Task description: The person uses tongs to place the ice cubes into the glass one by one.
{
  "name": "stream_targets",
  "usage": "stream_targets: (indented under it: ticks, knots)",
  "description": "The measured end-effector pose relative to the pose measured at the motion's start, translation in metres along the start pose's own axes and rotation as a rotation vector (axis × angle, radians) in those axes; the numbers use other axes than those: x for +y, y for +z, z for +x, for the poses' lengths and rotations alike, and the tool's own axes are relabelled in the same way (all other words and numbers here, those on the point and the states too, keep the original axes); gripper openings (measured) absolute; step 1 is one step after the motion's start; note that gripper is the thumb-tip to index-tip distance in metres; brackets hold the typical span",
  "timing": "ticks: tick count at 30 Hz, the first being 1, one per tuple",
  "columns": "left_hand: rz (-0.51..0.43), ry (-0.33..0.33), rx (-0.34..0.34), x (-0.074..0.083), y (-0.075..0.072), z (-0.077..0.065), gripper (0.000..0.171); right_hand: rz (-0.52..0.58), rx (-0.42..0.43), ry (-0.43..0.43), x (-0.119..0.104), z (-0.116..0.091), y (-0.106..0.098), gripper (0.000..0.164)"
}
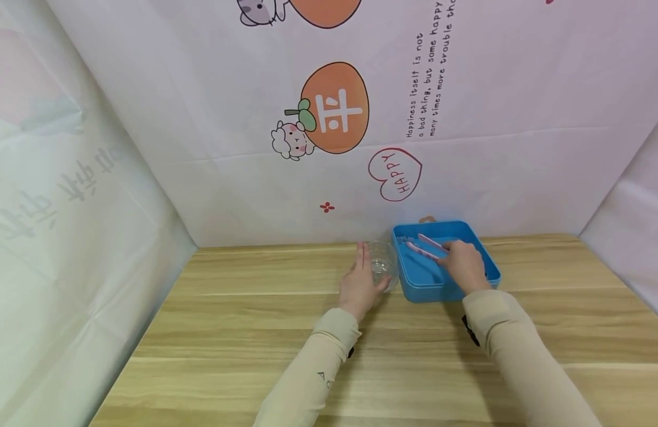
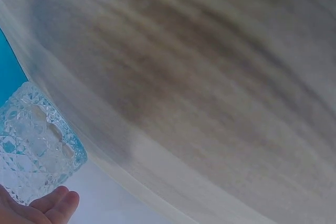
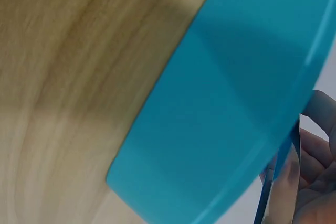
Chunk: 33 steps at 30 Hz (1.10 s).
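In the head view my left hand (image 1: 358, 289) holds a clear glass (image 1: 386, 268), fingers along its far left side and thumb at the front. The left wrist view shows the cut diamond pattern of the glass (image 2: 34, 148), with fingertips (image 2: 62, 205) against it. My right hand (image 1: 464, 265) grips pink tongs (image 1: 423, 251) above a blue box (image 1: 432, 293). The two arms of the tongs stand apart, their tips towards the box's far left corner. Small greyish-blue pieces (image 1: 403, 239) lie in that corner, near the tips.
The blue box stands right beside the glass, near the back of the wooden table (image 1: 243, 332). A printed white cloth (image 1: 243, 196) hangs directly behind them, and more white cloth (image 1: 56, 237) closes off the left side. A dark strap (image 1: 471, 331) hangs by the right wrist.
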State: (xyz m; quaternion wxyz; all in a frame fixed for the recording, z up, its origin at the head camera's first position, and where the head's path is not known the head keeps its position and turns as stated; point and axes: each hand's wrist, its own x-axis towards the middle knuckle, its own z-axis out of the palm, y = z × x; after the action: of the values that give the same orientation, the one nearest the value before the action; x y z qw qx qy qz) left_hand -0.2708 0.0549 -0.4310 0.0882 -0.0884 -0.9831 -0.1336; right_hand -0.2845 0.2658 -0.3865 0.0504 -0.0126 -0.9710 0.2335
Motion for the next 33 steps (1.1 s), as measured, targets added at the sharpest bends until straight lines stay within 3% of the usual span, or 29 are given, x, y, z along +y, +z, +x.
stream_targets:
  ticks: [11, 33]
  knots:
    - [-0.006, -0.003, -0.011, 0.001, -0.001, -0.001, 0.089, -0.027, -0.042, 0.061, 0.002, 0.006, 0.014, 0.043]
    - [0.011, 0.006, 0.021, 0.0, 0.001, 0.0, 0.088, -0.039, -0.02, 0.028, -0.001, 0.005, 0.022, 0.034]
